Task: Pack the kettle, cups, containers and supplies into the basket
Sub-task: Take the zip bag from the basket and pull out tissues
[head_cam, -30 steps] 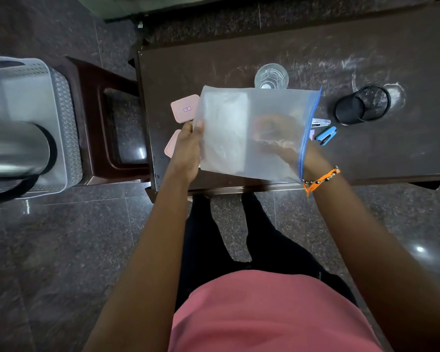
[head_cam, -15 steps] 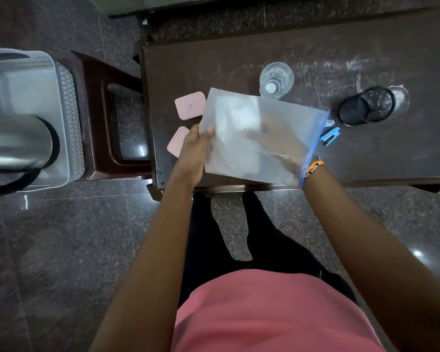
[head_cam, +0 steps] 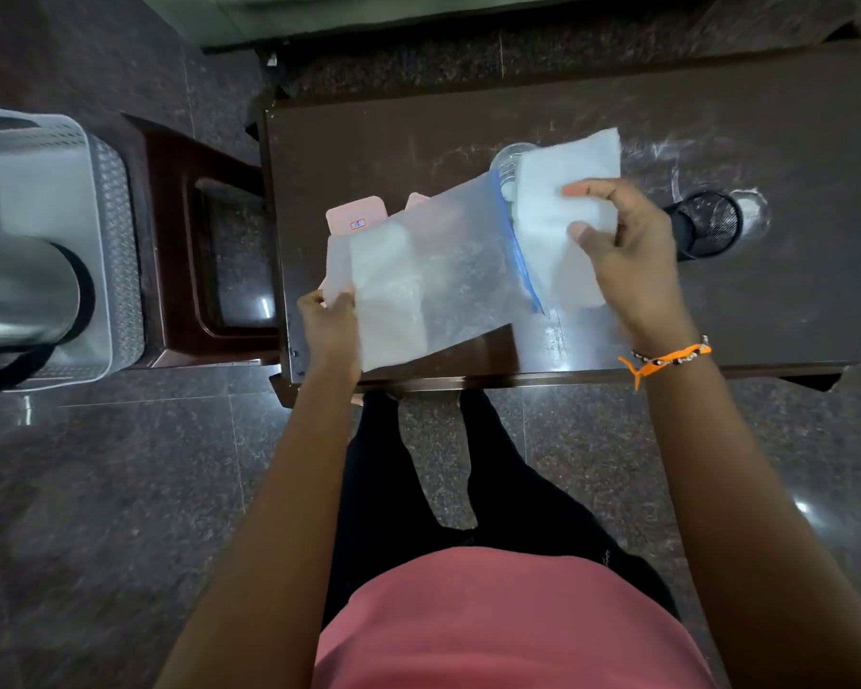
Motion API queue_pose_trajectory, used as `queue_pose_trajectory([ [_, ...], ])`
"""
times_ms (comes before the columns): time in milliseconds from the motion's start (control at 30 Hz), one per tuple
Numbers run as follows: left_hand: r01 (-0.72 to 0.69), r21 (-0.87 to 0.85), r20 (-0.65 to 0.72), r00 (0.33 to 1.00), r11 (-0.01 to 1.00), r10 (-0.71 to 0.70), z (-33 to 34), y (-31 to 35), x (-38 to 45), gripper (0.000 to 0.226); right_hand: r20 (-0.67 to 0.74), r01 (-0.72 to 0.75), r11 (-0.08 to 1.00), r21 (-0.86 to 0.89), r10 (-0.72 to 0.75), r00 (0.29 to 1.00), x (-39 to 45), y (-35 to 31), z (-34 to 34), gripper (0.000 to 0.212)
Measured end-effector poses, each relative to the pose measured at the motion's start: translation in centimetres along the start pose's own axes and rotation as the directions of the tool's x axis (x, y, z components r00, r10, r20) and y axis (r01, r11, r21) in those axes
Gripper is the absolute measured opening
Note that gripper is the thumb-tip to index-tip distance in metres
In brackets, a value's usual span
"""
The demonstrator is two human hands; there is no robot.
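Note:
My left hand (head_cam: 330, 324) grips the closed end of a clear zip bag (head_cam: 433, 276) with a blue zip edge, held over the dark table (head_cam: 791, 290). My right hand (head_cam: 627, 251) holds white folded sheets (head_cam: 562, 211) that stick out of the bag's mouth. More white sheets show inside the bag near my left hand. A steel kettle (head_cam: 21, 290) lies in the grey perforated basket (head_cam: 115, 231) at the left. A drinking glass (head_cam: 505, 164) is half hidden behind the sheets. A pink box (head_cam: 354, 218) peeks out behind the bag.
A black mesh pen holder (head_cam: 707, 226) lies on its side right of my right hand. A dark wooden stool (head_cam: 210, 251) stands between basket and table. The stapler seen earlier is hidden. My legs stand on a polished stone floor at the table's front edge.
My right hand came out of the bag holding white sheets at its mouth. The bag turned flatter and stretched sideways. My left hand slid to the bag's lower left corner.

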State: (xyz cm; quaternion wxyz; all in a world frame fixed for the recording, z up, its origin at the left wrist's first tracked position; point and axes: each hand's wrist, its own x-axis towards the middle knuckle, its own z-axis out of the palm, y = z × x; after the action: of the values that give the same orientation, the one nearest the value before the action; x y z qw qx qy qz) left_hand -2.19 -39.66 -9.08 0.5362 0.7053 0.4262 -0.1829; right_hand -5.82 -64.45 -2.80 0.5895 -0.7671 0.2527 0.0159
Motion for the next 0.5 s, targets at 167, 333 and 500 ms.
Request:
queue_pose_trajectory([
  [167,-0.250,0.030,0.132,0.961,0.968,0.244,0.2,0.1,-1.0,0.050,0.024,0.072,0.997,-0.013,-0.072,0.997,0.1,-1.4,-1.2,0.063],
  [333,-0.537,0.141,0.402,0.799,0.832,0.447,1.5,1.2,-2.3,0.048,0.139,0.000,0.989,-0.146,0.021,0.990,0.0,-2.0,0.9,0.032],
  [500,-0.561,0.171,0.450,0.776,0.810,0.442,3.1,2.7,-3.7,0.032,0.141,-0.016,0.957,-0.290,0.059,0.988,-0.2,-1.4,2.6,0.016],
])
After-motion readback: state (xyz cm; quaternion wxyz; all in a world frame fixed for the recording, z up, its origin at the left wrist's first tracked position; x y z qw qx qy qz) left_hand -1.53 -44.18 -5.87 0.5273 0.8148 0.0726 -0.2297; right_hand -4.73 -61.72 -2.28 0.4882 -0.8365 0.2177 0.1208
